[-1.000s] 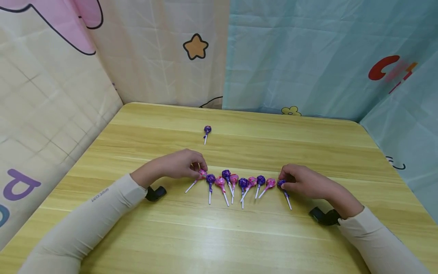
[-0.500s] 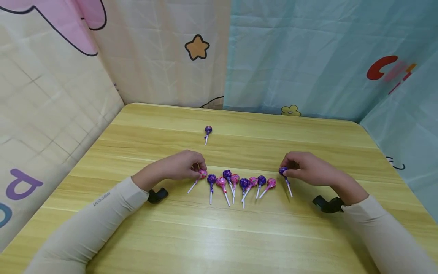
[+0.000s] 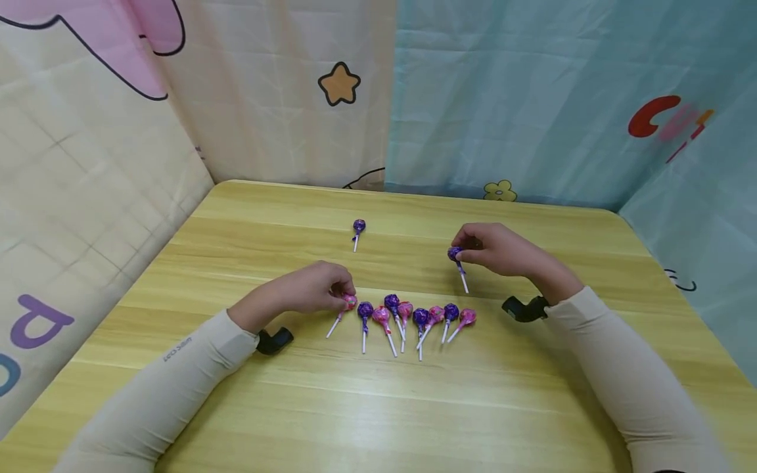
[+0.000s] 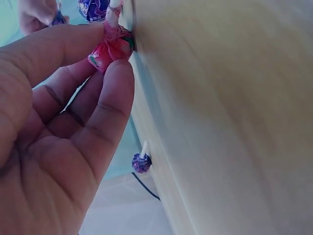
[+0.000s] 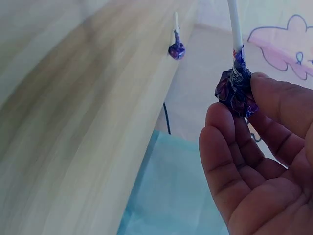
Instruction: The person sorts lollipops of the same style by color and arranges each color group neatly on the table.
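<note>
My left hand (image 3: 310,287) pinches the head of a pink lollipop (image 4: 111,51) at the left end of a row, its stick pointing down toward me. Above the table, behind the row, my right hand (image 3: 499,249) holds a purple lollipop (image 5: 236,93) by its wrapped head between thumb and fingers. Between the hands, nearer to me, lies the row of pink and purple lollipops; a purple one (image 3: 365,310) is nearest to the left hand, and a pink one (image 3: 467,316) ends the row at the right.
A single purple lollipop (image 3: 359,225) lies apart near the back of the wooden table (image 3: 378,414). Printed curtains (image 3: 508,92) hang behind the table and at both sides.
My right hand has lifted the purple lollipop from the row's right end and carried it back and to the left. The left hand has stayed nearly still on the pink lollipop.
</note>
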{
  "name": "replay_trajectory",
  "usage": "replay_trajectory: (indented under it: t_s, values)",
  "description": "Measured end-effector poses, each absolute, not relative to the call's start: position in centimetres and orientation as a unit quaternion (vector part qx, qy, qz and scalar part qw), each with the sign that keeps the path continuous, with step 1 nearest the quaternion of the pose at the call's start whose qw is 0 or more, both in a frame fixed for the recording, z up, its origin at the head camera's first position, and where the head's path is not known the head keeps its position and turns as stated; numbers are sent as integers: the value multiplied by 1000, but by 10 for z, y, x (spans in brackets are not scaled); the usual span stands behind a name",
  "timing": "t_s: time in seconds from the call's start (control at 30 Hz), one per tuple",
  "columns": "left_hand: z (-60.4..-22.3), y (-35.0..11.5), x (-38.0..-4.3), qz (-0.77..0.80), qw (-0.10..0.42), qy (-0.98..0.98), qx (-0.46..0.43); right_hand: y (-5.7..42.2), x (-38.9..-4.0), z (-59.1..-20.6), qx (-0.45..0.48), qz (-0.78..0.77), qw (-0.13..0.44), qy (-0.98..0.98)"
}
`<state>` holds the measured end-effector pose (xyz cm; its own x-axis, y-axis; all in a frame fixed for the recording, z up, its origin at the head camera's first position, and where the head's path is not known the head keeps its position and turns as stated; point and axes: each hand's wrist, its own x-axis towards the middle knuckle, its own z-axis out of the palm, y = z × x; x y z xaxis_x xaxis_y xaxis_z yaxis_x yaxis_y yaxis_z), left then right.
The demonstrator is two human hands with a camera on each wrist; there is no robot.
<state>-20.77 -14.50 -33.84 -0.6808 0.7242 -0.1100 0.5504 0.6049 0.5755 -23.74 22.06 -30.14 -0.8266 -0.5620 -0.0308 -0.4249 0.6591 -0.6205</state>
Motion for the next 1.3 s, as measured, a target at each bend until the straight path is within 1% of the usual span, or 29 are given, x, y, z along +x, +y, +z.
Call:
replay_trajectory:
  t_s: [0.37, 0.73, 0.9, 1.3]
  values:
    - [-339, -145, -207, 271, 177, 878, 354, 179, -299, -304, -269, -293, 111, 911]
    - [-337, -146, -205, 270, 180, 877, 353, 127, -337, -317, -221, -328, 117, 911]
    - [-339, -144, -205, 269, 179, 880, 348, 110, -348, -327, -189, -363, 125, 904]
    - [-339, -144, -206, 272, 177, 879, 350, 75, -354, -346, -125, -388, 121, 905]
